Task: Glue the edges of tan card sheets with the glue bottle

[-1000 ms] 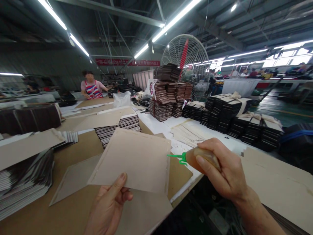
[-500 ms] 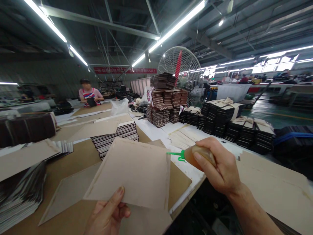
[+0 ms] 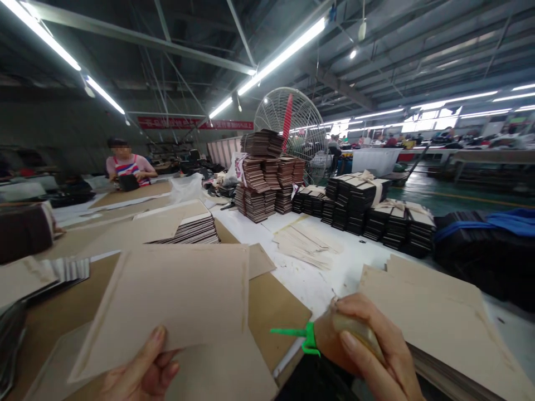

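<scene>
Jutting up from left hand [image 3: 140,365], beige board [image 3: 178,298]

gap between pale board [image 3: 175,295] and bottle [image 3: 328,341], black stacks [image 3: 346,210] beyond

A beige card [image 3: 179,301] with streaked edges is held tilted; a brown bottle [image 3: 328,336] is held apart, its green nozzle [image 3: 308,336] pointed left.

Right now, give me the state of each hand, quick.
Left hand: closed on the beige sheet, thumb on its upper face.
Right hand: closed around the bottle, green nozzle apart from that sheet.
</scene>
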Available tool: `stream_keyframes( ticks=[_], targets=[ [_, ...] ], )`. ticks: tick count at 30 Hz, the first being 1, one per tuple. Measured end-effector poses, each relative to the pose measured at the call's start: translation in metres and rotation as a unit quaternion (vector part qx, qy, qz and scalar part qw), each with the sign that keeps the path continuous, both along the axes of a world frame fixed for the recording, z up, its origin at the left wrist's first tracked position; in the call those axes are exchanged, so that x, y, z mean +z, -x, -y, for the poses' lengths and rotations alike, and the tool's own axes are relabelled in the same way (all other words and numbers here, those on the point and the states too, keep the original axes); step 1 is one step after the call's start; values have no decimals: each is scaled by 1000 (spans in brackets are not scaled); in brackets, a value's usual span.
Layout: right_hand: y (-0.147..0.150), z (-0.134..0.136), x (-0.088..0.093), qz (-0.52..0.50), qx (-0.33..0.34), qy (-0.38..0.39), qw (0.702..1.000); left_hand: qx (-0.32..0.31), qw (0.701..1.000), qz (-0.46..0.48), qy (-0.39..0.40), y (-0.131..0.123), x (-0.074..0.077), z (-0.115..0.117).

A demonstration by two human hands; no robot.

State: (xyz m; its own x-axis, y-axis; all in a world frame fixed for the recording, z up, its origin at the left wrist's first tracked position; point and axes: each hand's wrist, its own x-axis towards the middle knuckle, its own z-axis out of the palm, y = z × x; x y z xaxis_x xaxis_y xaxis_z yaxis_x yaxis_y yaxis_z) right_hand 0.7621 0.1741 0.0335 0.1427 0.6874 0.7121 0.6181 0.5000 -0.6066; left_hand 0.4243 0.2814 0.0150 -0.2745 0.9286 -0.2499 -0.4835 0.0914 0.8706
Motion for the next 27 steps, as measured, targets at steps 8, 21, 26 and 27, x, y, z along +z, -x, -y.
stream_keyframes(
  ticks=[8, 21, 26, 27],
  targets=[
    [-13, 25, -19, -115, -52, -22, 992, -20, 998, -31, -47, -68, 50, -26],
    [-36, 52, -21, -215, -87, -52, 971, -151, 988, 30, -7, -218, 13, -81],
    [-47, 51, -27, -213, -108, -101, 966, -201, 976, 79, 27, -270, -1, -74],
    [-49, 51, -27, -214, -114, -102, 965, -213, 973, 87, 32, -280, -4, -70]
  ],
)
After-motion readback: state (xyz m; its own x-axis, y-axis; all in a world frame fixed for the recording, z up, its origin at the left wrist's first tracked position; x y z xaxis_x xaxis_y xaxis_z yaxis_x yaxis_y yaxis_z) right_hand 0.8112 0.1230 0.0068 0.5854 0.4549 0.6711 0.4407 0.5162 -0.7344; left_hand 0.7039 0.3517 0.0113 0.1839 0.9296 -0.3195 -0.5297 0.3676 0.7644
